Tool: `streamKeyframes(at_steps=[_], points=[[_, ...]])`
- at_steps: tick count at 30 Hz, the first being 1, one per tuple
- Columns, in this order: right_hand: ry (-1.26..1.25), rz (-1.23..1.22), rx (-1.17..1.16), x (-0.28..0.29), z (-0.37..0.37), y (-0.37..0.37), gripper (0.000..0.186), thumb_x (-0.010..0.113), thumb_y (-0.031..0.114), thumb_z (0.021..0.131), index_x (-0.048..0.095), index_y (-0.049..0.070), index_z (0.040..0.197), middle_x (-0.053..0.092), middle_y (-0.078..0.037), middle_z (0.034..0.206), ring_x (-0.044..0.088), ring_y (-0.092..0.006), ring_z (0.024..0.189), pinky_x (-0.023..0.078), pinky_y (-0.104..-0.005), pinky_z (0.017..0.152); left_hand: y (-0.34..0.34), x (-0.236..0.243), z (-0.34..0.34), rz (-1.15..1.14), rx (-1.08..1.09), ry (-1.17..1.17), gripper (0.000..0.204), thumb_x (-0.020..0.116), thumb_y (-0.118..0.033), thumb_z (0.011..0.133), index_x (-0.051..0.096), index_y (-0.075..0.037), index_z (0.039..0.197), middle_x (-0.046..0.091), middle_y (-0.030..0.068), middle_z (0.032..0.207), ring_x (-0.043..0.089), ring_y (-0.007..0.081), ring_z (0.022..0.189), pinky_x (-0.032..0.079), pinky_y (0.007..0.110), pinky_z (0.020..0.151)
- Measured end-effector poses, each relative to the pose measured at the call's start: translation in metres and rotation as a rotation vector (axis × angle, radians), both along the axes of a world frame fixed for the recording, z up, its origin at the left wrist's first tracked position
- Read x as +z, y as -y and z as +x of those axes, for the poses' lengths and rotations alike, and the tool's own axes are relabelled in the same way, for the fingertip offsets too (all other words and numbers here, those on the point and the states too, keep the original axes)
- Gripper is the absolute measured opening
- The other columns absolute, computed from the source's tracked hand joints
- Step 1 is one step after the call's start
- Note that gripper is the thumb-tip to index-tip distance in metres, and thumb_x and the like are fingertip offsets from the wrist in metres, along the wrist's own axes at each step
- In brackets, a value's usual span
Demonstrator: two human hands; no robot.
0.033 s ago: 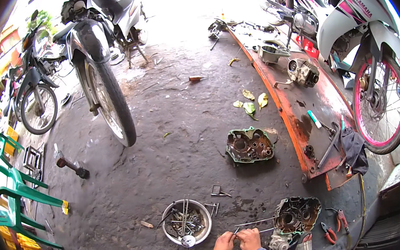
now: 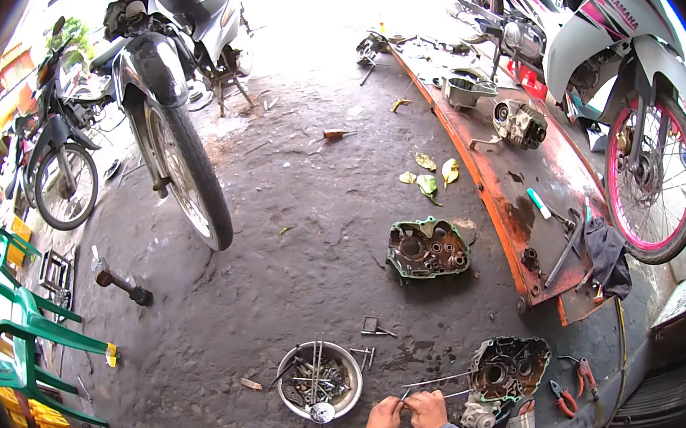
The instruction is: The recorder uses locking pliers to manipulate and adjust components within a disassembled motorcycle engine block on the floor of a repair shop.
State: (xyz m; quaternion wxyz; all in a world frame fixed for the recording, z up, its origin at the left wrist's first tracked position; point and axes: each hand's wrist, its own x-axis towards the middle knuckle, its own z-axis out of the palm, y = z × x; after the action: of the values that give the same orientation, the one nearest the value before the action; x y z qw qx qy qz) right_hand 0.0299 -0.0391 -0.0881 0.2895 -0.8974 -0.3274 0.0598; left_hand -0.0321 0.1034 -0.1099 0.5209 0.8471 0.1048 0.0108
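My left hand (image 2: 384,422) and my right hand (image 2: 427,414) are close together at the lower edge, fingers pinched. Between their fingertips a small thin metal piece (image 2: 405,394) pokes out; the rest of it is covered. Just right of my right hand lies an open engine crankcase half (image 2: 508,370), with long thin metal studs (image 2: 437,381) reaching toward my hands. A grey metal engine part (image 2: 481,417) sits against its lower left. Left of my hands stands a round metal bowl (image 2: 285,397) holding bolts, small parts and a white disc-like piece (image 2: 323,413).
Another crankcase half (image 2: 429,249) lies farther off. Red-handled pliers (image 2: 564,401) rest at the right. An orange metal ramp (image 2: 479,172) bears engine parts and tools. Motorcycles stand on both sides, one front wheel (image 2: 186,175) at the left; green chairs (image 2: 33,343) line the left edge.
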Motion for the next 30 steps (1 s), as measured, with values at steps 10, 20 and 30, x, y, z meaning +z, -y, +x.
streamKeyframes(at_steps=[10,20,30], points=[[-0.677,-0.371,0.119,0.007,0.04,-0.011,0.026,0.057,0.03,0.087,0.073,0.013,0.099,0.071,-0.015,0.093,0.066,-0.0344,0.091,0.051,-0.0455,0.08,-0.001,-0.015,0.006,-0.617,0.139,-0.634,0.032,0.05,-0.029,0.101,0.062,-0.006,0.081,0.049,-0.0047,0.062,0.04,0.0066,0.048,0.031,0.026,0.044],[-0.474,-0.053,0.162,0.016,0.03,0.013,0.022,0.065,0.021,0.085,0.068,0.007,0.102,0.069,-0.009,0.095,0.065,-0.0289,0.093,0.049,-0.0397,0.079,0.001,0.003,-0.004,-0.309,0.005,-0.334,0.027,0.053,-0.027,0.099,0.062,-0.003,0.09,0.06,0.0005,0.069,0.053,0.0081,0.063,0.045,0.026,0.059],[-0.371,-0.26,0.166,0.004,0.018,0.004,0.02,0.057,0.024,0.087,0.068,0.012,0.098,0.069,-0.006,0.092,0.065,-0.0264,0.092,0.044,-0.0425,0.076,-0.001,-0.006,-0.004,-1.092,0.229,-0.658,0.029,0.05,-0.029,0.102,0.067,-0.008,0.091,0.045,-0.0067,0.063,0.037,0.005,0.049,0.029,0.023,0.045]])
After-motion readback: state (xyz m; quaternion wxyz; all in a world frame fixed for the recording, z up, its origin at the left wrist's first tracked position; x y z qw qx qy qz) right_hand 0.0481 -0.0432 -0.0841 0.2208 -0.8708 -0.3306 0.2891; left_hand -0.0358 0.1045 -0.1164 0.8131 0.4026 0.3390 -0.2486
